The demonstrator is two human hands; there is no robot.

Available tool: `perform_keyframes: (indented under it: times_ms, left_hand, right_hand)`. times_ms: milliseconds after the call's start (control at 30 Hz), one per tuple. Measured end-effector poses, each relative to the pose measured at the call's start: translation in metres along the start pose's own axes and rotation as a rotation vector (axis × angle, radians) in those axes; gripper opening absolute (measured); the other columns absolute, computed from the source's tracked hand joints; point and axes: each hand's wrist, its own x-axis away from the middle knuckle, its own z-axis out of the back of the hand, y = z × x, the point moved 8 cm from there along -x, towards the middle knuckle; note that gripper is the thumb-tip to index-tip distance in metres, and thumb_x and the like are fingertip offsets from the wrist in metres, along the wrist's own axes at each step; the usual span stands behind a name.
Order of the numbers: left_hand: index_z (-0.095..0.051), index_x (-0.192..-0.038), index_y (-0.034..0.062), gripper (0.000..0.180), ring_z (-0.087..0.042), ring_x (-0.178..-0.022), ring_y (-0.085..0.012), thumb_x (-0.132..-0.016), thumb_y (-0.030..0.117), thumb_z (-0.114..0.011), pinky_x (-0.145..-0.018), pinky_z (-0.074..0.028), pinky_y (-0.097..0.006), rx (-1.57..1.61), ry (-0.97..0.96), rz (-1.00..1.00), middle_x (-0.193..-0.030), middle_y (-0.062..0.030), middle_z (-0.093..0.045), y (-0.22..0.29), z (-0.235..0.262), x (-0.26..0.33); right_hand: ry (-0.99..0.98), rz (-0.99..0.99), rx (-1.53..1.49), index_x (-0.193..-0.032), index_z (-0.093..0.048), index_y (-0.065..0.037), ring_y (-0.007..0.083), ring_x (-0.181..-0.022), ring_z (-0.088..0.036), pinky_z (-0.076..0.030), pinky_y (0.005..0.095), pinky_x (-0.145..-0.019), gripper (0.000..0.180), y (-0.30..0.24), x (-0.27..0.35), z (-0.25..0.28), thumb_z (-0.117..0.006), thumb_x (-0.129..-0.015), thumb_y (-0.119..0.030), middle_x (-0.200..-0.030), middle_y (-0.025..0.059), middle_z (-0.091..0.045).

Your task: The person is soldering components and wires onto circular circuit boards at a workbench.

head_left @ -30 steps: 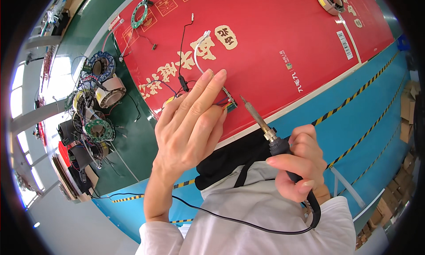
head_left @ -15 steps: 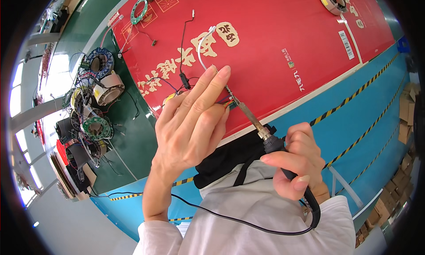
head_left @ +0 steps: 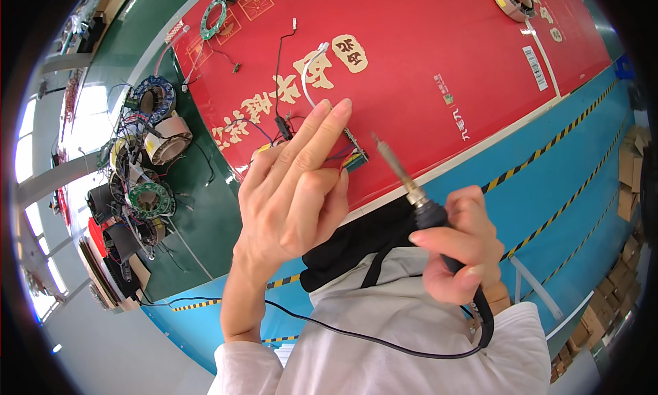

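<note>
My left hand [head_left: 291, 196] lies over the red sheet, index and middle fingers stretched out and the others curled. From beneath it sticks out a small green circuit board [head_left: 355, 162] with coloured wires, which it appears to grip; the thumb and most of the contact are hidden. A white cable [head_left: 306, 78] runs up from the fingertips. In my right hand [head_left: 462, 248] is a soldering iron [head_left: 426, 213], wrapped by curled fingers. The iron's metal tip points up and left, apart from the board. A yellowish coil part [head_left: 264, 148] shows partly behind my left hand.
Several wound stator coils with tangled wires [head_left: 147, 155] stand at the left on the green table [head_left: 195, 248]. A green ring board [head_left: 214, 18] and another coil [head_left: 514, 2] lie on the red sheet [head_left: 411, 66]. The iron's black cord [head_left: 343, 330] crosses my lap.
The soldering iron has drawn back from the board, leaving a gap at its tip. The board's end shows more plainly. My left hand has hardly moved.
</note>
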Motion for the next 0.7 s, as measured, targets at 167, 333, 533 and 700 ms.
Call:
perform_keyframes:
  times_ms: [167, 333, 533, 700]
  left_hand:
    - [-0.053, -0.082, 0.0025, 0.020, -0.068, -0.089, -0.0267, -0.079, -0.004, -0.072, -0.071, -0.052, -0.033, 0.162, 0.123, 0.096, -0.125, -0.0243, -0.063, -0.021, 0.014, 0.001]
    - [-0.060, -0.088, -0.0010, 0.009, -0.060, -0.117, -0.0340, -0.086, -0.003, -0.068, -0.072, -0.054, -0.031, 0.299, 0.324, 0.315, -0.131, -0.0219, -0.056, -0.060, 0.032, 0.009]
    - [-0.061, -0.095, -0.0003, 0.008, -0.063, -0.101, -0.0221, -0.091, 0.004, -0.066, -0.082, -0.051, -0.032, 0.184, 0.338, 0.421, -0.118, -0.0143, -0.063, -0.083, 0.046, 0.030]
    - [-0.057, -0.112, -0.0006, 0.026, -0.063, -0.102, -0.0232, -0.090, 0.005, -0.068, -0.089, -0.048, -0.033, 0.277, 0.279, 0.543, -0.112, -0.0137, -0.064, -0.088, 0.041, 0.049]
  right_hand:
    - [0.025, -0.232, 0.042, -0.113, -0.062, -0.001, 0.0158, -0.065, -0.048, -0.041, 0.0279, -0.057, 0.022, 0.013, -0.018, -0.007, -0.061, -0.095, -0.015, -0.081, 0.0086, -0.055]
    - [0.063, -0.224, 0.025, -0.114, -0.054, -0.002, 0.0313, -0.091, -0.061, -0.051, 0.0367, -0.075, 0.053, 0.032, -0.033, -0.054, -0.085, -0.072, -0.005, -0.103, 0.0178, -0.058]
    - [0.057, -0.161, 0.109, -0.115, -0.053, -0.002, 0.0306, -0.088, -0.062, -0.052, 0.0360, -0.070, 0.048, 0.038, -0.048, -0.077, -0.079, -0.075, 0.001, -0.104, 0.0178, -0.056]
    - [0.218, -0.127, 0.172, -0.110, -0.055, -0.002, 0.0201, -0.078, -0.057, -0.047, 0.0295, -0.067, 0.038, 0.048, -0.051, -0.051, -0.073, -0.077, 0.006, -0.096, 0.0121, -0.055]
